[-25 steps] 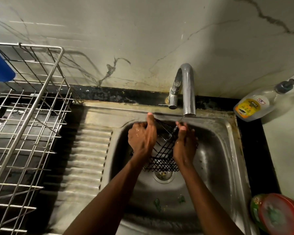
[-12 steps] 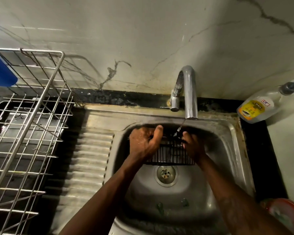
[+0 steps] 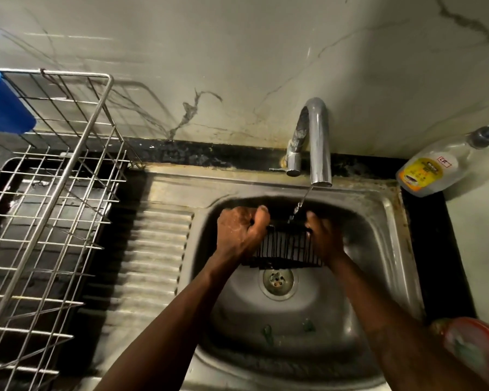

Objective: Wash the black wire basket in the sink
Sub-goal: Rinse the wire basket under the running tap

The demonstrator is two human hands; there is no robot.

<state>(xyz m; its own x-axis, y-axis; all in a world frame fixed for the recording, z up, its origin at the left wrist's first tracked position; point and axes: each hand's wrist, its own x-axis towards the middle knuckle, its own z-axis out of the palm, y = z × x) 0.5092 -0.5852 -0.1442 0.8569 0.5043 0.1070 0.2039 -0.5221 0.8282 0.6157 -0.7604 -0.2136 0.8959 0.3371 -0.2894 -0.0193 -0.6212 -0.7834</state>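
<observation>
Basket [image 3: 287,246] held below tap [image 3: 319,142] so trickle hits rim; left hand [image 3: 242,232], right hand [image 3: 323,238], fingers curled round wire, steady its ends.

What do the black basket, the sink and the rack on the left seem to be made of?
Black wire basket: thin metal wire, likely matte black coating; slim straight bars, no glint. Sink: stainless steel, brushed, dull reflections, stained rim. Dish rack: bare or chromed steel wire, by its bright shine.
</observation>
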